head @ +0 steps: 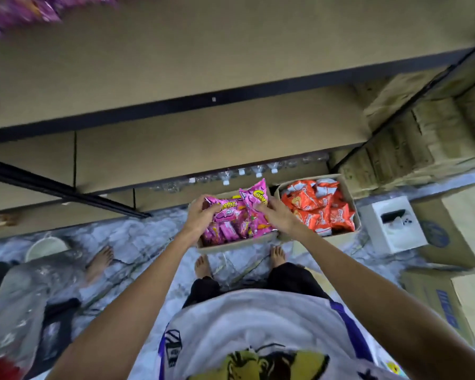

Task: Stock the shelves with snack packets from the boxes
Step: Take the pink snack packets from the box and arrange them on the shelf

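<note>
**Both hands on pink packets over the box**

The left hand [199,216] gripped a glossy pink packet [226,212], its fingers curled over the crinkled foil edge. The right hand [276,216] held a second packet [254,198], which stood tilted with its crimped top upward. Both packets were just above the open cardboard box [236,244], which sat on the floor [137,242] and was packed with more puffy pink packets.

Touching the box on its right stood a second box [343,234] of the same brown card, heaped with shiny orange packets [313,209]. Right of that was a small white carton [390,229]. Behind the box, clear plastic bottles [242,174] with white caps lined the floor under the lowest shelf [203,149], a flat tan board with a dark edge. Above it ran a wider shelf [176,64] of the same kind. The marbled grey floor looked smooth.
</note>
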The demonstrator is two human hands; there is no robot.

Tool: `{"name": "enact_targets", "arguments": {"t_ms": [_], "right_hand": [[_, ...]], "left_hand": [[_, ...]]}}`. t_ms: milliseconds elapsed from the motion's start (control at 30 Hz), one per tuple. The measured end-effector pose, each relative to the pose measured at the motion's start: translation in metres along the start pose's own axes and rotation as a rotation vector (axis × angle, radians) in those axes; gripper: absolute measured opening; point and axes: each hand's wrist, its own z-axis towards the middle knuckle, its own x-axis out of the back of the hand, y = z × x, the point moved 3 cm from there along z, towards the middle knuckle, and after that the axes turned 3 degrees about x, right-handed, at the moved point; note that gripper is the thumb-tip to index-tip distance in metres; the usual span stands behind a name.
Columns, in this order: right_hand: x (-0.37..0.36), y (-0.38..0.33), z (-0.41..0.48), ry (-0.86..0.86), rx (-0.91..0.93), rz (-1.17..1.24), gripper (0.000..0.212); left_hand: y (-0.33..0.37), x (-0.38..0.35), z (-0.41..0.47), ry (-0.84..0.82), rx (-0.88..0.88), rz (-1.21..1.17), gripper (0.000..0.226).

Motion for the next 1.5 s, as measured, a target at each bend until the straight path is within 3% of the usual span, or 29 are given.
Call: {"name": "enact_targets", "arguments": {"t_ms": [100, 333, 400, 467, 533, 800, 933, 1367, 1500], "right_hand": [[0.014, -0.031, -0.003, -0.030, 0.132, -0.124, 0.099], [0.050, -0.133, -0.013, -0.026, 0.436, -0.253, 0.077], [0.055, -0.153, -0.013, -0.045, 0.458, -0.246, 0.063], [0.059, -0.173, -0.009, -0.071, 0.494, -0.162, 0.034], [0.063, -0.191, -0.002, -0.067, 0.533, -0.124, 0.024], [0.089, -0.271, 0.003, -0.097, 0.660, -0.193, 0.035], [0.088, -0.302, 0.013, -0.119, 0.699, -0.171, 0.027], [0.021, -0.414, 0.072, -0.027, 0.687, -0.302, 0.031], [0.006, -0.451, 0.088, 0.060, 0.753, -0.404, 0.059]], "left_hand": [[0.031, 0.015, -0.017, 0.009, -0.077, 0.033, 0.027], [0.096, 0.061, -0.032, 0.109, -0.297, 0.064, 0.036], [0.113, 0.073, -0.035, 0.155, -0.372, 0.047, 0.034], [0.130, 0.083, -0.038, 0.200, -0.428, 0.047, 0.030], [0.146, 0.095, -0.043, 0.240, -0.453, 0.052, 0.029], [0.207, 0.146, -0.057, 0.359, -0.551, 0.078, 0.035], [0.229, 0.166, -0.062, 0.371, -0.575, 0.082, 0.041], [0.278, 0.294, -0.007, 0.401, -0.581, 0.194, 0.046], [0.296, 0.333, 0.017, 0.428, -0.570, 0.284, 0.048]]}}
